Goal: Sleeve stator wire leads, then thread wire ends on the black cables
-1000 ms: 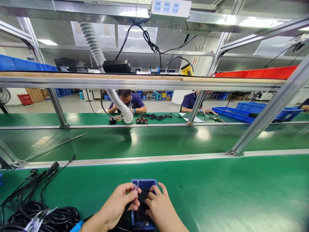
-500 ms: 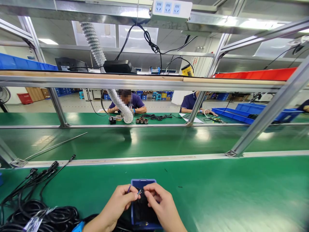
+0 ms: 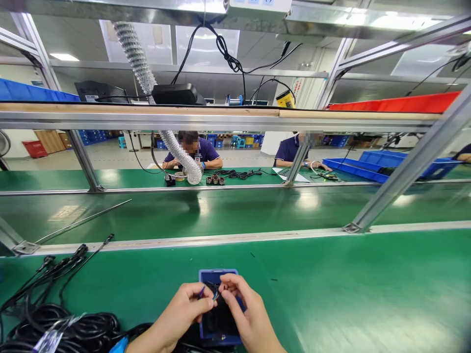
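head: wires [image 3: 215, 296] between bin edges [image 3: 219, 271]

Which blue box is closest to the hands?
The small box, with the left hand and right hand partly over it. The other blue boxes are all farther away.

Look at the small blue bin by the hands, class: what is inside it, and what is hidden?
Inside the bin lie small black pieces, too dark to count. The left hand and right hand cover parts of it, so whatever lies beneath cannot be seen.
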Available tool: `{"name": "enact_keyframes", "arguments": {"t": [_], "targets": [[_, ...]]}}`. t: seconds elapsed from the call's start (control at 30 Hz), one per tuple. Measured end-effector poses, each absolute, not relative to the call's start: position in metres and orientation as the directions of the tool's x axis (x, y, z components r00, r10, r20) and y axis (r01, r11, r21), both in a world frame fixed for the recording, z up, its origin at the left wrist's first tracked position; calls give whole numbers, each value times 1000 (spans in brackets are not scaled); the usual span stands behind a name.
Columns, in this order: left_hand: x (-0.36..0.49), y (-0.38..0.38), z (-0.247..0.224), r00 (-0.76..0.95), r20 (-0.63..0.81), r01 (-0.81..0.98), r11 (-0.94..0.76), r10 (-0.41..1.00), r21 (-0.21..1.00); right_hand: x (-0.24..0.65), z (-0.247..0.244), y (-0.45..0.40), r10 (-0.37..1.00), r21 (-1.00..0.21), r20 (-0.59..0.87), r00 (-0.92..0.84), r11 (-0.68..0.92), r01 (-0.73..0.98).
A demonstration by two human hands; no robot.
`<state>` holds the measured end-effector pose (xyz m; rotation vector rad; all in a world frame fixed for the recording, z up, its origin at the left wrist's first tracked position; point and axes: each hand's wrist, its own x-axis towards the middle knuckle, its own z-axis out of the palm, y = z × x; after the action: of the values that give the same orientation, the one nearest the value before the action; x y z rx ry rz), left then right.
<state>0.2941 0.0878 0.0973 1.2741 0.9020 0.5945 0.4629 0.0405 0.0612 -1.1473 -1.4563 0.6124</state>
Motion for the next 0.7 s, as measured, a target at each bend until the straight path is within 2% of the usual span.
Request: {"name": "enact_keyframes", "arguments": {"t": [0.13, 0.2, 0.27, 0.33, 0.4, 0.5, 0.57, 0.7], "targets": [[295, 88, 95, 544, -241, 97, 226, 804, 969, 463, 68, 42, 925, -952, 305, 226, 291, 93], [295, 88, 94, 544, -234, 101, 215, 806, 971, 463, 71, 43, 945, -971, 220, 241, 236, -40], [294, 88, 93, 547, -227, 104, 203, 806, 974, 463, 71, 43, 956, -974, 177, 234, 205, -100], [294, 88, 92, 551, -214, 102, 189, 807, 977, 465, 72, 43, 951, -975, 205, 231, 219, -36], [294, 89, 91, 551, -202, 101, 176, 809, 979, 467, 72, 41, 918, -940, 332, 219, 304, 153], [293, 90, 91, 543, -201, 116, 164, 816, 980, 471, 74, 38, 809, -761, 579, 99, 494, 420], [293, 89, 92, 542, -188, 121, 145, 819, 982, 472, 76, 36, 755, -669, 656, 22, 567, 479], [293, 89, 94, 551, -143, 104, 103, 822, 989, 473, 79, 35, 750, -646, 661, -3, 572, 505]]}}
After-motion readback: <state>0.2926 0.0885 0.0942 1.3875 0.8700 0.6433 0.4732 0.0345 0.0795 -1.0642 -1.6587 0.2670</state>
